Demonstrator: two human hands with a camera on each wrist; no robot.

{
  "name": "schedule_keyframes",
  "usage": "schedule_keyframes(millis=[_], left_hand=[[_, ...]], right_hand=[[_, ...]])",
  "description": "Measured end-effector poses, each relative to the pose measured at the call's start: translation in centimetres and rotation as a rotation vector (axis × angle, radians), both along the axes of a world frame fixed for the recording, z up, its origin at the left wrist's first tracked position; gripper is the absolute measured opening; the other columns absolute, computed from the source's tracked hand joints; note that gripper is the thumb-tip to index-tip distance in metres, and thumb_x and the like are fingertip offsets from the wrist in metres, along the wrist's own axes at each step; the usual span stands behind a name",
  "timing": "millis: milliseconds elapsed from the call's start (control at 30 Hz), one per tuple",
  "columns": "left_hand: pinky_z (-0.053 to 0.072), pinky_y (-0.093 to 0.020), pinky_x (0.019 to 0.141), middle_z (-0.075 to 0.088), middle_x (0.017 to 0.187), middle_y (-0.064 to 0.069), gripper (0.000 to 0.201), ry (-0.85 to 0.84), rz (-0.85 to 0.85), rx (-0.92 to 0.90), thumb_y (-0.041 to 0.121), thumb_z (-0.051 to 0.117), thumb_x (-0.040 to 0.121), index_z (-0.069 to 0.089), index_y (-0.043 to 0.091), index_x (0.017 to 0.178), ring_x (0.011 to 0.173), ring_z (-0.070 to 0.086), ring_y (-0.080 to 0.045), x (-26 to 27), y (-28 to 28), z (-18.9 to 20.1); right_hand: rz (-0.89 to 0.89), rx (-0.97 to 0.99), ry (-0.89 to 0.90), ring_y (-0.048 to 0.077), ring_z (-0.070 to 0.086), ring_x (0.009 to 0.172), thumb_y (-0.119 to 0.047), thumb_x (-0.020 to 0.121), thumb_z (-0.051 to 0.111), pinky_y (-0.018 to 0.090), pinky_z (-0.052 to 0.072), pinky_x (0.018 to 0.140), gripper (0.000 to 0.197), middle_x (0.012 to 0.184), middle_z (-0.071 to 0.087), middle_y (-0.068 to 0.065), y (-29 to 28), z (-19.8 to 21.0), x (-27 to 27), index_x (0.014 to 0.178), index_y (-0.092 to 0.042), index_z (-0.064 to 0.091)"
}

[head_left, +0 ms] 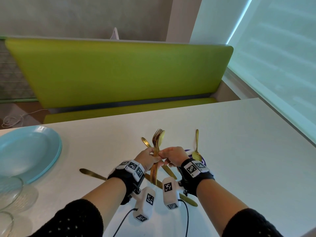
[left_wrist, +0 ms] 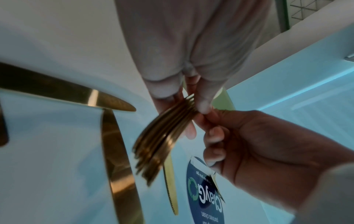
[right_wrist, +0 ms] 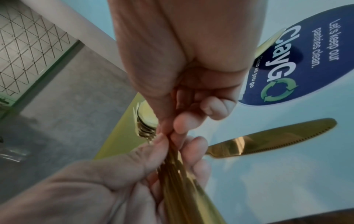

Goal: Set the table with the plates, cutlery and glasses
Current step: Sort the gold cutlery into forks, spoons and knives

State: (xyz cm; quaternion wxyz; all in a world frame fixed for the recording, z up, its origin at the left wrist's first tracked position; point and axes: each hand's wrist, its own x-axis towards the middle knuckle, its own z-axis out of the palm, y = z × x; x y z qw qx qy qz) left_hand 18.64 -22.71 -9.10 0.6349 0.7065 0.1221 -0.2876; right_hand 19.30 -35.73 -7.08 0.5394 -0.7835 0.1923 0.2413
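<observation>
Low in the head view, cropped by the left edge: clear glassware (head_left: 10,190), fragile, slippery; count and shape impossible to tell. Just above it, a stack of pale blue plates (head_left: 25,151) at mid-left on the white tabletop (head_left: 239,151); brittle, probably heavy together, best taken by the rim with both hands.

At centre frame, held upright off the tabletop: a bundle of gold forks and spoons (head_left: 156,151), stiff, thin, smooth metal, likely to slide and fan apart. Left hand (head_left: 145,159), grip clenched round the handles at mid-length. Right hand (head_left: 174,157), fingertips (right_wrist: 180,125) pinching at the same bundle, seemingly teasing one piece free. Safest taken one at a time, by the narrow handle, with the rest kept squeezed.

Around the hands, flat on the tabletop: gold knives, one (head_left: 93,173) pointing lower left, others partly hidden beneath wrists and camera mounts, number unclear. Serrated edges plain in the right wrist view (right_wrist: 272,142); handle ends preferable. Low profile, awkward to lift off a smooth surface.

Right of the hands, a lone gold spoon (head_left: 197,147), bowl resting on a round blue sticker (right_wrist: 298,60), mostly covered in the head view.

Bundle count blurred in the left wrist view. Beyond, a green bench (head_left: 119,74).
</observation>
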Motion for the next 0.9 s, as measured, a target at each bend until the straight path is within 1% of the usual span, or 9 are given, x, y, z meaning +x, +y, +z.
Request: schedule_keyframes(millis=[100, 200, 267, 333, 433, 567, 633, 767, 900], left_hand=[[0.053, -0.031, 0.071, 0.067, 0.08, -0.003, 0.017, -0.04, -0.003, 0.079, 0.012, 0.067, 0.084, 0.055, 0.023, 0.09, 0.066, 0.064, -0.018, 0.3, -0.1, 0.1], [0.054, -0.021, 0.06, 0.066, 0.079, -0.003, 0.016, -0.026, 0.034, 0.103, 0.008, 0.064, 0.086, 0.055, 0.019, 0.094, 0.063, 0.063, -0.013, 0.7, 0.1, 0.2], [0.058, -0.027, 0.069, 0.067, 0.081, -0.006, 0.017, -0.009, 0.079, 0.098, 0.004, 0.06, 0.088, 0.056, 0.011, 0.104, 0.066, 0.064, -0.015, 1.0, 0.4, 0.2], [0.056, -0.034, 0.077, 0.066, 0.08, -0.005, 0.017, 0.01, 0.133, 0.089, 0.0, 0.052, 0.092, 0.055, 0.007, 0.107, 0.068, 0.063, -0.016, 1.3, 1.0, 0.2], [0.055, -0.031, 0.074, 0.063, 0.079, -0.002, 0.018, 0.022, 0.17, 0.114, -0.001, 0.046, 0.094, 0.054, 0.007, 0.108, 0.068, 0.061, -0.014, 1.7, 2.0, 0.0], [0.053, -0.027, 0.067, 0.063, 0.079, -0.001, 0.025, 0.05, 0.21, 0.136, -0.001, 0.045, 0.095, 0.053, 0.006, 0.117, 0.068, 0.061, -0.014, 2.3, 3.2, -0.5], [0.052, -0.023, 0.062, 0.063, 0.079, -0.001, 0.027, 0.062, 0.225, 0.136, -0.002, 0.044, 0.095, 0.052, 0.005, 0.12, 0.067, 0.061, -0.013, 2.5, 3.7, -0.8], [0.052, -0.019, 0.054, 0.062, 0.078, -0.002, 0.03, 0.051, 0.265, 0.138, -0.003, 0.046, 0.094, 0.05, 0.002, 0.122, 0.062, 0.059, -0.013, 2.6, 4.1, -1.2], [0.052, -0.025, 0.065, 0.062, 0.078, -0.003, 0.031, 0.06, 0.284, 0.114, -0.004, 0.046, 0.093, 0.049, 0.0, 0.124, 0.063, 0.059, -0.016, 2.5, 4.2, -1.5]], right_hand=[[-0.02, 0.047, 0.01, 0.004, 0.056, 0.039, -0.013, 0.09, 0.061, 0.016, 0.034, 0.043, 0.013, 0.064, 0.067, 0.003, 0.2, 0.0, 0.1, 0.078, -0.01, 0.065], [0.031, -0.005, 0.008, 0.006, 0.054, 0.045, -0.017, 0.09, 0.062, 0.016, 0.036, 0.043, 0.011, 0.07, 0.068, 0.002, 0.4, 0.0, 0.8, 0.084, -0.01, 0.068], [0.083, -0.131, -0.03, 0.008, 0.054, 0.053, -0.02, 0.09, 0.061, 0.018, 0.039, 0.048, 0.015, 0.083, 0.069, 0.001, -0.1, 0.1, 1.6, 0.094, -0.009, 0.07], [0.1, -0.285, -0.079, 0.013, 0.057, 0.062, -0.024, 0.09, 0.06, 0.022, 0.048, 0.059, 0.021, 0.093, 0.072, 0.004, -1.2, -0.1, 2.6, 0.097, -0.007, 0.071], [0.104, -0.584, -0.092, 0.024, 0.063, 0.085, -0.023, 0.092, 0.051, 0.032, 0.052, 0.084, 0.026, 0.098, 0.07, 0.012, -3.5, -0.6, 3.9, 0.092, -0.007, 0.072], [0.032, -0.819, -0.037, 0.029, 0.064, 0.1, -0.015, 0.093, 0.044, 0.029, 0.048, 0.079, 0.029, 0.105, 0.068, 0.014, -6.6, -1.4, 4.9, 0.102, -0.002, 0.068], [-0.042, -0.83, -0.01, 0.031, 0.062, 0.091, -0.014, 0.09, 0.047, 0.029, 0.044, 0.071, 0.026, 0.097, 0.065, 0.015, -7.8, -2.0, 5.7, 0.104, -0.001, 0.065], [-0.151, -0.842, 0.03, 0.029, 0.054, 0.072, -0.016, 0.088, 0.053, 0.03, 0.043, 0.063, 0.019, 0.081, 0.06, 0.014, -9.1, -2.7, 6.9, 0.076, -0.002, 0.058], [-0.172, -0.85, 0.05, 0.029, 0.055, 0.071, -0.017, 0.086, 0.057, 0.032, 0.048, 0.068, 0.032, 0.078, 0.06, 0.014, -9.5, -3.5, 7.2, 0.058, -0.006, 0.047]])
